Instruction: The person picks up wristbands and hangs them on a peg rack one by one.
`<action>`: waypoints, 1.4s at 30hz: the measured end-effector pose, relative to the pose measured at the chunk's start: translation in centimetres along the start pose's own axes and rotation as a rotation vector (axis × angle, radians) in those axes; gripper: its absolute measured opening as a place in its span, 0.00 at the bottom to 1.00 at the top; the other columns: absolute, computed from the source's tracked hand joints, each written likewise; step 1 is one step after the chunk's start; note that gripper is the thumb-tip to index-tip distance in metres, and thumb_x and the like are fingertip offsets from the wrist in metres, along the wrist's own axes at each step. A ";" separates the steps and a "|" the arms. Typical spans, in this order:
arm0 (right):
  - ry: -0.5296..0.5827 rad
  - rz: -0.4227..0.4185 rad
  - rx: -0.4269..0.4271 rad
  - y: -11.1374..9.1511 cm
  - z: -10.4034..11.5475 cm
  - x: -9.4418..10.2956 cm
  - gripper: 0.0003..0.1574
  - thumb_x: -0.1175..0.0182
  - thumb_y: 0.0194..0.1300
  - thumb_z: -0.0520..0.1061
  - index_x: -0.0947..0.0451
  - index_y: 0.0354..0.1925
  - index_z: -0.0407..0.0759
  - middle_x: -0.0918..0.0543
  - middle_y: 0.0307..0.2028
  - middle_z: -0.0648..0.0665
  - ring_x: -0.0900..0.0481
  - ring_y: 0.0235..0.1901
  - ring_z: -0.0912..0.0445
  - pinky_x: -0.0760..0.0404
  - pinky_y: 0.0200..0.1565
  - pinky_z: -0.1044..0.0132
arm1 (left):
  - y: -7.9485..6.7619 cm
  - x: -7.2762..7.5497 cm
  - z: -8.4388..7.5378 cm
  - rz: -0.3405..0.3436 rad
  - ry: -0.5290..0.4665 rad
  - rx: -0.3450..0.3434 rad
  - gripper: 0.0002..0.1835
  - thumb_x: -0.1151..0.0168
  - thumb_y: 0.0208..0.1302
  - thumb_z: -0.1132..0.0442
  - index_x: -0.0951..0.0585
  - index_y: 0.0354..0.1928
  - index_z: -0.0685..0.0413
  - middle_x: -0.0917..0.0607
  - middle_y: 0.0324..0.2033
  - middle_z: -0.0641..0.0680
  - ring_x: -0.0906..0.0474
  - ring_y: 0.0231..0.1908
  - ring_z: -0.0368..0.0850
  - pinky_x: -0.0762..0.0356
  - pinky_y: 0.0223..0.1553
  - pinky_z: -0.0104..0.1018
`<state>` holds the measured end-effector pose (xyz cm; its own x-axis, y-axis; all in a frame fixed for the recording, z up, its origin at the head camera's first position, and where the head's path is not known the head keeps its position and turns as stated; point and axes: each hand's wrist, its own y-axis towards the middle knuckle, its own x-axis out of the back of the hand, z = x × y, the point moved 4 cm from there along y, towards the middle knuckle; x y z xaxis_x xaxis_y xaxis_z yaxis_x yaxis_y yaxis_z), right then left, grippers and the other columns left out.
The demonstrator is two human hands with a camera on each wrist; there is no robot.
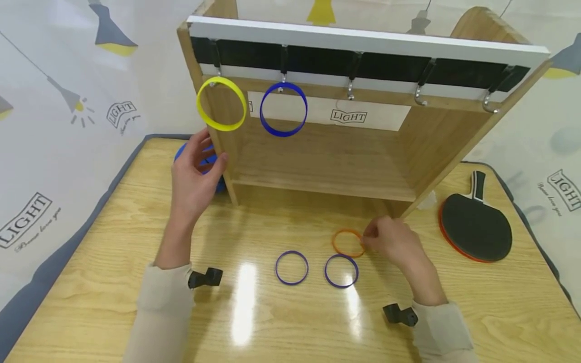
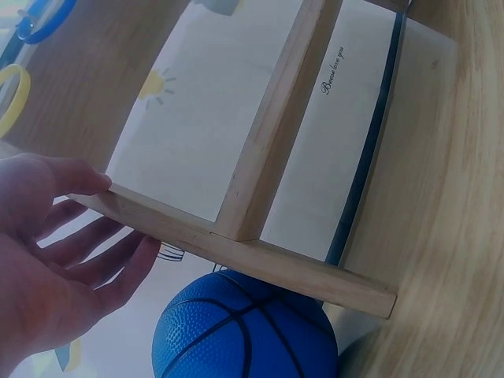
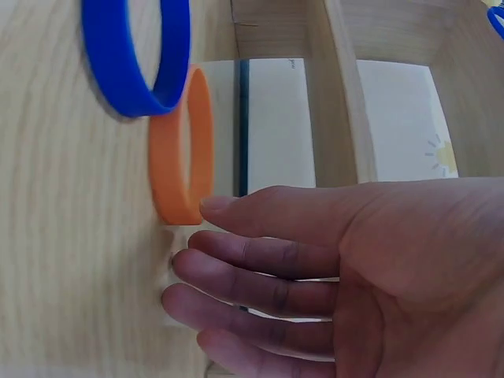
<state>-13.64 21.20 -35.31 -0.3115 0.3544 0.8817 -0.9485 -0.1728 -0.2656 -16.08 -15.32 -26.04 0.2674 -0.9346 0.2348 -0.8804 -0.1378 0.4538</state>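
Note:
My left hand (image 1: 192, 169) holds the left side panel of a wooden rack (image 1: 327, 156). Its thumb lies along the front edge and its fingers are behind the panel (image 2: 189, 240). On the table, my right hand (image 1: 395, 242) is at the right edge of an orange ring (image 1: 348, 243). In the right wrist view its thumb tip overlaps the orange ring (image 3: 181, 157), with the other fingers loosely extended below. Two blue rings (image 1: 292, 267) lie nearby, one (image 1: 341, 271) close to the orange one. From the rack's hooks hang a yellow ring (image 1: 222, 104) and a blue ring (image 1: 283, 110).
Three more metal hooks (image 1: 350, 91) line the rack's front to the right. A blue ball (image 2: 244, 331) sits behind the left panel. On the right of the table lies a black table tennis paddle (image 1: 476, 227). Printed cloth (image 1: 72, 101) stands around the table (image 1: 258, 322).

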 end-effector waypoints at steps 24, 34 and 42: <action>0.102 -0.139 0.116 -0.4 1.2 1.2 0.06 0.36 0.64 0.44 0.16 0.39 0.43 0.16 0.33 0.49 0.19 0.32 0.54 0.23 0.32 0.56 | -0.1 0.0 0.1 0.004 0.006 0.000 0.24 0.39 0.66 0.69 0.27 0.64 0.59 0.19 0.54 0.61 0.20 0.49 0.53 0.21 0.44 0.39; 0.086 -0.181 0.176 -0.9 1.8 1.7 0.03 0.33 0.62 0.43 0.17 0.36 0.45 0.17 0.29 0.52 0.20 0.30 0.57 0.23 0.34 0.57 | -0.1 0.0 0.2 0.006 -0.002 0.003 0.24 0.39 0.66 0.69 0.27 0.64 0.59 0.19 0.54 0.61 0.20 0.49 0.54 0.21 0.44 0.39; 0.121 -0.227 0.225 -1.1 2.1 2.0 0.12 0.32 0.62 0.42 0.16 0.44 0.40 0.15 0.31 0.49 0.18 0.32 0.55 0.20 0.35 0.56 | -0.1 0.0 0.2 0.007 -0.004 0.006 0.24 0.39 0.66 0.69 0.27 0.64 0.59 0.20 0.54 0.61 0.20 0.50 0.54 0.21 0.44 0.38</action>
<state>-13.15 20.18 -32.45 -0.1113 0.5112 0.8522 -0.9619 -0.2710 0.0370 -16.09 -15.32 -26.22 0.2593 -0.9369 0.2344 -0.8845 -0.1329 0.4472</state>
